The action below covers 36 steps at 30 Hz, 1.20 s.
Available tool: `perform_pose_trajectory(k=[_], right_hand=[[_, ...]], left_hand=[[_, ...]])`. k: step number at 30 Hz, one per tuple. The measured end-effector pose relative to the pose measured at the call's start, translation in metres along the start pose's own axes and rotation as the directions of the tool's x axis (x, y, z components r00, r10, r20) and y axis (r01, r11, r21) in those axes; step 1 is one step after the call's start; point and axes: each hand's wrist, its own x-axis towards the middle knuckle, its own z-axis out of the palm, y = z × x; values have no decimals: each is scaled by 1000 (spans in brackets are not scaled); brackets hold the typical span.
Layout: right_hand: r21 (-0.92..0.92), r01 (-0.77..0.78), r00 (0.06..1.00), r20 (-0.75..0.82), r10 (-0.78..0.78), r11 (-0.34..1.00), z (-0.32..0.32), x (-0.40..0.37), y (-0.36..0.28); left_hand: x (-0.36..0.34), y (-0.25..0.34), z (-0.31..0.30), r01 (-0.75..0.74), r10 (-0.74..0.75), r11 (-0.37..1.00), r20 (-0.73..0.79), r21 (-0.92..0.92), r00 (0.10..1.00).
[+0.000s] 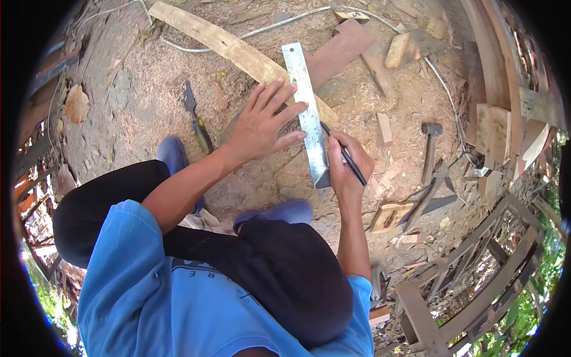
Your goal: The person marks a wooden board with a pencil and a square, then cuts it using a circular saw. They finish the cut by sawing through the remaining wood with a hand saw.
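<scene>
A long pale wooden board [220,44] lies slantwise on the ground. Across its right part rests a metal ruler [304,95]. My left hand [262,122], fingers spread, lies flat with its fingertips on the board and the ruler's left edge. Closed around a black pen [354,165], my right hand [350,162] is at the ruler's right side, the pen's tip close to the board's edge. A reddish-brown board [336,55] lies behind, partly hidden by the ruler and the pale board.
A chisel-like tool [196,119] lies left of my left hand. On the right are a hammer [429,149], wood offcuts [397,50] and a wooden piece [391,218]. A pale cable [279,24] crosses the far ground. Wooden frames [488,268] stand at lower right.
</scene>
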Motion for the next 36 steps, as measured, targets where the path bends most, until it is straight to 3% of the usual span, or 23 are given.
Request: perform_pose_trajectory(k=[10, 16, 20, 23, 24, 27, 28, 31, 32, 35, 36], right_hand=[[25, 108, 994, -2, -108, 994, 25, 40, -7], [76, 5, 997, 79, -11, 997, 8, 39, -20], [-110, -153, 959, 222, 174, 982, -29, 18, -39], [-208, -17, 953, 292, 79, 978, -48, -1, -30], [-293, 241, 961, 205, -185, 925, -48, -7, -13], [-622, 416, 904, 201, -378, 663, -44, -2, 1], [-581, 339, 935, 297, -195, 740, -46, -6, 22], [-378, 210, 978, 87, -191, 902, -40, -15, 64], [-371, 266, 945, -80, -316, 890, -46, -14, 68], [-411, -84, 965, -260, -28, 908, -82, -21, 101], [-445, -117, 955, -295, -23, 888, -93, -22, 112]], left_hand=[[1, -1, 0, -2, 2, 1000, 4, 18, 1000], [0, 0, -1, 0, 0, 1000, 4, 28, 1000], [0, -1, 1, -2, 2, 1000, -4, 27, 1000], [-1, -1, 3, -6, 6, 1000, -15, 22, 1000], [-1, -2, 3, -9, 10, 1000, -19, 23, 1000], [-2, -2, 2, -15, 15, 1000, -9, 16, 1000], [-4, 0, 2, -23, 23, 999, -2, 24, 1000], [1, -8, 3, -31, 32, 998, -13, 59, 999], [2, -15, 2, -5, 6, 998, -23, 69, 1000], [7, -36, -14, 59, -58, 986, -12, 154, 998], [11, -43, -19, 78, -78, 979, -6, 190, 997]])
